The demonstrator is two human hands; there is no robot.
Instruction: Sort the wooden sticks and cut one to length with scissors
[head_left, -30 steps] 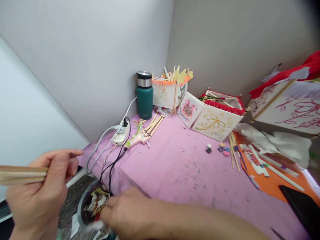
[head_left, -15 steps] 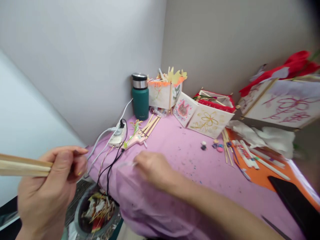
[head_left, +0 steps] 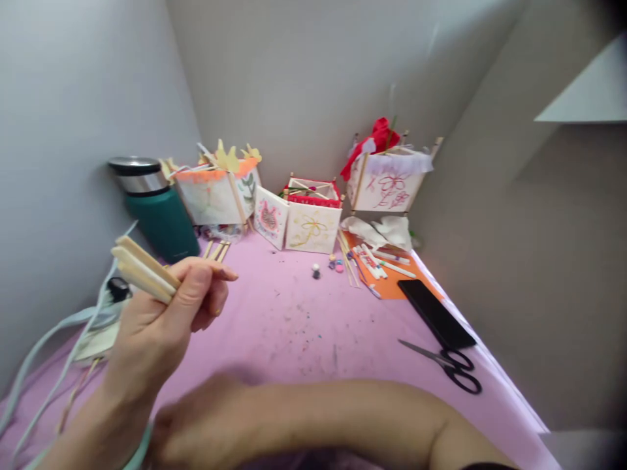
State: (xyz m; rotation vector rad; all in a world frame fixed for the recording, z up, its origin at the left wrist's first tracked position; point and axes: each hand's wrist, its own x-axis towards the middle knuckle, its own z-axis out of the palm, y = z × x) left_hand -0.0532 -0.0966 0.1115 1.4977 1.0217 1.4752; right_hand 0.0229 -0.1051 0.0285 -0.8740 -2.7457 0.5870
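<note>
My left hand [head_left: 169, 313] is closed around a small bundle of flat wooden sticks [head_left: 144, 273], raised above the left side of the table; their ends point up and left. Below it, my right hand [head_left: 206, 418] reaches across to the lower left, near my left wrist. Motion blurs this hand and its fingers are hidden, so I cannot tell whether it holds anything. A pale teal strip [head_left: 141, 450] shows between the right hand and the left forearm. Behind the left hand, more sticks [head_left: 218, 250] lie on the purple tablecloth [head_left: 274, 313].
A green bottle [head_left: 159, 219] stands at back left, near a power strip [head_left: 98, 336] with cables. Painted paper lanterns [head_left: 313, 227] line the wall. Beads [head_left: 336, 264], markers [head_left: 371, 262], a black phone [head_left: 434, 313] and scissors [head_left: 448, 365] lie toward the right.
My view has swung right, so the waste bin is out of sight. My right hand has come back from the table edge toward my left forearm. The left hand keeps the sticks.
</note>
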